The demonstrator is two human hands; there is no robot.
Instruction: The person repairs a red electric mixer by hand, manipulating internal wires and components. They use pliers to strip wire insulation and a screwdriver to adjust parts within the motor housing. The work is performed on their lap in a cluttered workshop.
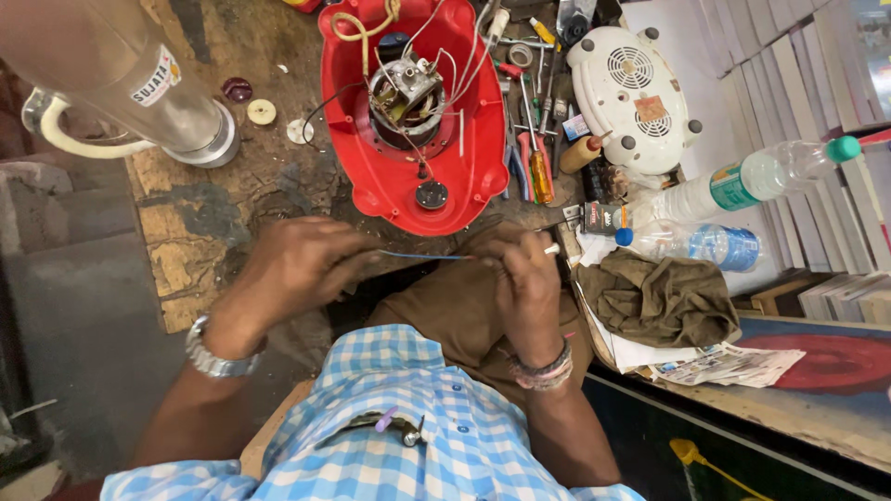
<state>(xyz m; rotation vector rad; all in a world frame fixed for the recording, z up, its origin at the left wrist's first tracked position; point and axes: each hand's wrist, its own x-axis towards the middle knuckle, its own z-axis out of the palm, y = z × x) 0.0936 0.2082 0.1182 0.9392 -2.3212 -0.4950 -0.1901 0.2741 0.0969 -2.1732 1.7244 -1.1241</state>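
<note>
Nearest the person, the left hand and the right hand each pinch one end of a thin blue wire, stretched taut between them just off the workbench's near edge. Beyond the wire, an upturned red appliance base rests on the workbench with its motor and loose leads exposed. Screwdrivers lie beside its right flank; a steel blender jar occupies the far left corner.
</note>
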